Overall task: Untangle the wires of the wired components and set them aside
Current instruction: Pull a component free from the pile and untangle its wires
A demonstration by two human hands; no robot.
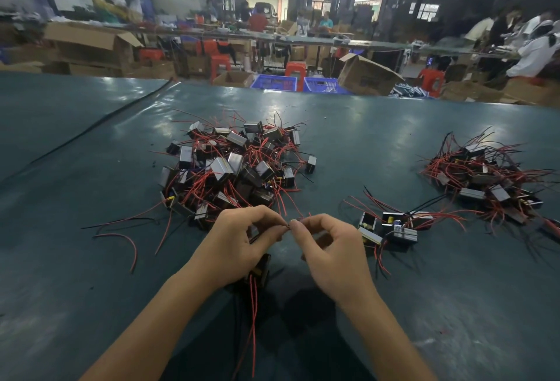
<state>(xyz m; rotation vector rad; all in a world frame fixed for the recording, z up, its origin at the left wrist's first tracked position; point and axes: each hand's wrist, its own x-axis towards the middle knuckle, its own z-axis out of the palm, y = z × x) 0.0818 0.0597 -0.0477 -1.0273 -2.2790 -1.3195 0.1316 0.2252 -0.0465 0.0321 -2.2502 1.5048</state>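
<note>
A big tangled heap of small black box components with red and black wires (233,165) lies on the green table just beyond my hands. My left hand (239,244) holds one black component (261,268) beneath its palm, and red wires (254,314) hang down from it. The left thumb and forefinger pinch a wire end. My right hand (328,255) pinches a wire end too, fingertip to fingertip with the left at the middle. A few components (391,227) lie right of my right hand. A second pile (488,180) sits at the far right.
The green table (91,259) stretches wide, with a loose red wire (127,244) at the left and a long black cable (100,123) running diagonally at the back left. Beyond the far edge stand cardboard boxes, blue crates (274,82), red stools and seated people.
</note>
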